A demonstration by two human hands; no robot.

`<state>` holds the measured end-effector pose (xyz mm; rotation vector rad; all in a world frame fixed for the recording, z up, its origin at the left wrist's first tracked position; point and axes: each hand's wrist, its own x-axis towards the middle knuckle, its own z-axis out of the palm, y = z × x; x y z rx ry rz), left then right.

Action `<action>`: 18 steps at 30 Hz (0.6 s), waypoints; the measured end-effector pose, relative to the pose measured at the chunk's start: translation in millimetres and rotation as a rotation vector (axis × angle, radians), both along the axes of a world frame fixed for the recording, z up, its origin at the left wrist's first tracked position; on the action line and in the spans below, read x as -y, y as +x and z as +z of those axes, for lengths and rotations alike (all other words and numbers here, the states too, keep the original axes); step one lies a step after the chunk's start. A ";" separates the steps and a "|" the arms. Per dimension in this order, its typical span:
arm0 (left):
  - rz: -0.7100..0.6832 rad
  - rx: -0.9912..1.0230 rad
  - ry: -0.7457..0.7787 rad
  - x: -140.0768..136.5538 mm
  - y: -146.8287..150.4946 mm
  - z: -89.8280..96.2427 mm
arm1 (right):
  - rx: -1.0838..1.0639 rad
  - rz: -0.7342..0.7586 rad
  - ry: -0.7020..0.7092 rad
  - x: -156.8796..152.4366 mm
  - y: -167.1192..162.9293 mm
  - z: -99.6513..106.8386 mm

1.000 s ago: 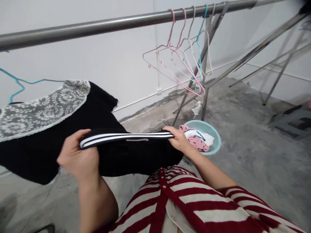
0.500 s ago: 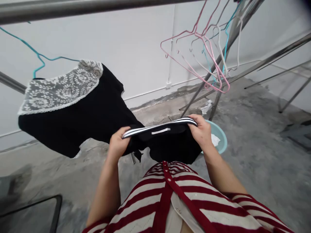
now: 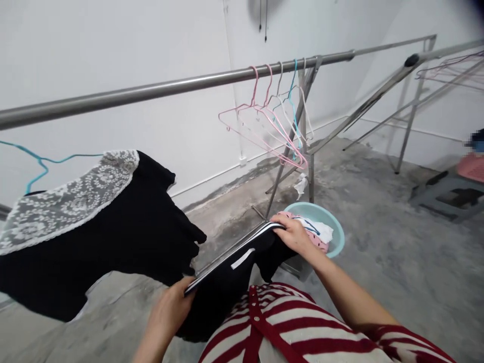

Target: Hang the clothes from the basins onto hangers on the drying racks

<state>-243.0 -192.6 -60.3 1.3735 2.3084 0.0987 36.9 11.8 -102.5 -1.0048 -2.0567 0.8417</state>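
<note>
A black garment with a white-striped band along its top edge is stretched between my hands in front of my body. My left hand is closed on the lower left end of the band. The other end, higher and to the right, is pinched in my right hand. A small white label shows inside the band. Left of my hands, a black top with white lace hangs on a blue hanger, its hem close to my left hand.
A metal rail crosses the view, with several pink, white and blue hangers on it. Below stands a light blue basin with pink and white cloth inside. A grey stool is at far right.
The view has tipped up, showing the rail and more of the basin. The striped band has gone from nearly level to slanted, left end lower. Both hands keep their hold.
</note>
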 end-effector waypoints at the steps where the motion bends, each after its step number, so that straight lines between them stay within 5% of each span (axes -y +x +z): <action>1: 0.079 -0.060 0.058 1.5 -0.2 -0.6 | 0.056 0.047 0.012 -0.4 -0.4 1.8; 4: 0.321 -0.176 0.359 6.5 4.1 0.0 | 0.281 0.254 0.049 -4.8 -1.5 12.7; 7: 0.374 -0.137 0.637 6.6 19.3 2.9 | 0.328 0.374 0.199 -16.5 -1.3 41.4; 10: 0.302 -0.036 0.777 -1.5 39.4 5.0 | 0.136 0.148 0.493 -38.1 -2.3 87.8; 13: 0.247 0.008 0.765 -10.9 54.6 6.4 | 0.055 -0.136 0.682 -70.7 -9.4 136.9; 18: 0.241 -0.001 0.662 -13.0 60.9 10.0 | 0.171 -0.310 0.643 -127.7 -38.3 187.9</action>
